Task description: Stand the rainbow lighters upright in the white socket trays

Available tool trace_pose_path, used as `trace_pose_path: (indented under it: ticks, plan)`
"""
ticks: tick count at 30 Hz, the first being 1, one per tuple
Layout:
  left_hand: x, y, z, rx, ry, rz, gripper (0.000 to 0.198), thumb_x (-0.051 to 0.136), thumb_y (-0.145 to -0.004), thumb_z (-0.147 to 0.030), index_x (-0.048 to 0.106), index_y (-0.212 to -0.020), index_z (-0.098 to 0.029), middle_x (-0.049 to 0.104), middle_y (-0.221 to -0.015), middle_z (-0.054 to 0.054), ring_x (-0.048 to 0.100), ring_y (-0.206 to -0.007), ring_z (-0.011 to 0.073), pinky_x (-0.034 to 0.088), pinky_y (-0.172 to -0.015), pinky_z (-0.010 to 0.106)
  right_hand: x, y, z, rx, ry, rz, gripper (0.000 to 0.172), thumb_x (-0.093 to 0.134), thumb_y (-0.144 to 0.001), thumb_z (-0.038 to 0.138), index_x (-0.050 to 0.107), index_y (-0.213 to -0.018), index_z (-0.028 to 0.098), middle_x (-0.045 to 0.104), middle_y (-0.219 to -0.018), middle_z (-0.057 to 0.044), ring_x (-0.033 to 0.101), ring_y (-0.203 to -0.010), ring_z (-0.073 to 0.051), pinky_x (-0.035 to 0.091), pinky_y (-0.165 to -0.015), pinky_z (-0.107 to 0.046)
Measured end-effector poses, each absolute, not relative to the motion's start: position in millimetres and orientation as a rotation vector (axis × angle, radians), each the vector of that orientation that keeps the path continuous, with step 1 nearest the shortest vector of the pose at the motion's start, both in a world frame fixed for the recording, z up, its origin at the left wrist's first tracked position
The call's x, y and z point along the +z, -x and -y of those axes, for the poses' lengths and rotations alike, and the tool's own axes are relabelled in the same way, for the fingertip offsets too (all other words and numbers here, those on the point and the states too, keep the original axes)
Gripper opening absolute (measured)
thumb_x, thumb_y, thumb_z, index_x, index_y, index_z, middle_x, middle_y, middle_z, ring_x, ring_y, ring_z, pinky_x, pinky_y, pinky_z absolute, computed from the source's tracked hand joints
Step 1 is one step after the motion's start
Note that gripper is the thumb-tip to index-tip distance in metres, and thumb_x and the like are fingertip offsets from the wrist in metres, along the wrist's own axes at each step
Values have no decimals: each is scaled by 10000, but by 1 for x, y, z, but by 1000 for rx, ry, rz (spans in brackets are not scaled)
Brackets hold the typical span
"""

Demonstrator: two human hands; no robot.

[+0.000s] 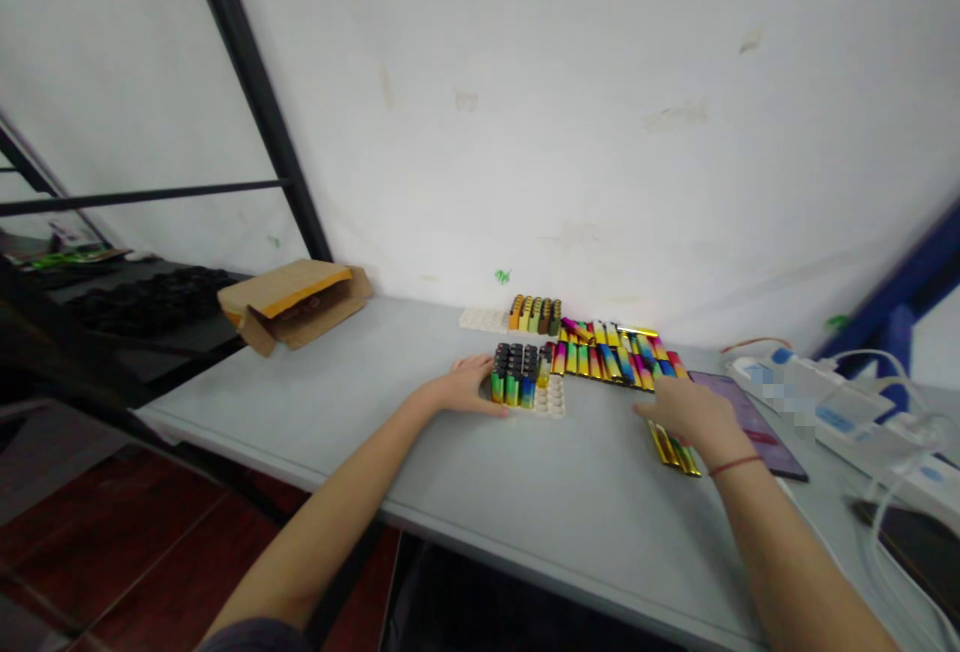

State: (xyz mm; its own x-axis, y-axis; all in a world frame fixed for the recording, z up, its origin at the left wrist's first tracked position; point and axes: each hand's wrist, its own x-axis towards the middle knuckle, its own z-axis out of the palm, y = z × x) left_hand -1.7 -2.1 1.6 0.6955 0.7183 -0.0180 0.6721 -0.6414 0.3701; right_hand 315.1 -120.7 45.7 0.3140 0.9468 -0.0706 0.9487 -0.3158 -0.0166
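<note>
Resting my left hand (471, 384) flat and open on the grey bench (585, 522), I have its fingertips against the near side of a block of upright lighters (514, 374) with dark tops and coloured bodies. They stand in a white plastic tray (553, 398) near the middle of the back edge. It grips nothing. My right hand (686, 414) is open too, its fingers spread and angled down just above a small group of gold tubes (673, 449) lying toward the bench's right end. I cannot tell whether its fingertips touch them.

As things lie, most of the near tray is filled, with only its front right corner showing bare sockets. Against the back edge, a second white tray (480, 320) has its left part bare, and a short block of orange, cream and olive lighters (534, 314) stands at its right. Between the two trays and my right hand, many gold and rainbow metallic tubes (607, 357) lie side by side in rows, flat on the bench and not in any socket, so a good number of pieces remain loose.

Farther right, a dark tablet (754, 422) lies just beside the gold tubes, and a white power strip (817, 412) runs along the right end. At the far left of the back edge sits an open cardboard box (296, 304).
</note>
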Motion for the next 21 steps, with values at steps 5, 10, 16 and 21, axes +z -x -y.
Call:
trace_pose_path:
  ticks: [5,10,16,21]
  plan:
    - [2,3,2,169,-2560,-1103,904,741,-691,-649,457,-1403,-172,496,-1434,139,413,-1347,378,280,-1150,460,39,-316,116,-269,-2394,-1803,318,569,-822,280,718,-1027,87,720,-937,-235,705,-899,-347,506,-716,-398]
    - [1,3,1,159,-2564,-1090,945,733,-695,-654,419,-1441,-167,452,-1479,141,384,-1371,378,257,-1166,457,34,-305,106,-182,-2357,-1984,326,487,-869,299,703,-948,68,696,-1015,-283,681,-935,-364,475,-741,-409]
    - [-1,4,0,177,-2568,-1078,952,733,-689,-660,413,-1449,-184,450,-1488,132,376,-1381,371,257,-1166,461,27,-302,94,-631,-2339,-2588,256,363,-938,317,533,-1051,161,645,-801,-66,620,-699,-202,442,-679,-312]
    - [1,3,1,189,-2561,-1079,957,729,-681,-673,428,-1437,-170,440,-1495,140,370,-1385,376,250,-1172,452,18,-287,93,-1031,-2361,-2871,325,396,-915,536,465,-865,222,485,-671,32,470,-609,-146,391,-580,-267]
